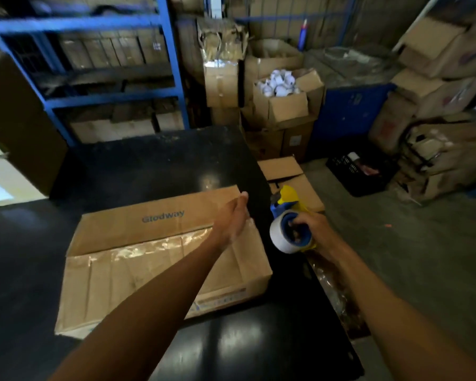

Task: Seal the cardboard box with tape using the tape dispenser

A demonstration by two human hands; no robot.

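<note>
A flat brown cardboard box point(138, 259) printed "Glodway" lies on the black table point(154, 166). A shiny strip of clear tape point(149, 247) runs along its middle seam. My left hand point(235, 215) stretches over the box's far right corner, fingers apart, holding nothing. Just right of the box, off its edge, my right hand point(313, 226) grips the yellow and blue tape dispenser point(289, 221), which carries a white roll of tape. The dispenser is held in the air, apart from the box.
Blue metal shelving point(160, 50) with cartons stands behind the table. Stacked cardboard boxes point(283, 100) crowd the back and right. A folded carton point(291, 174) lies on the floor beside the table's right edge. A black crate point(360, 171) sits on the grey floor.
</note>
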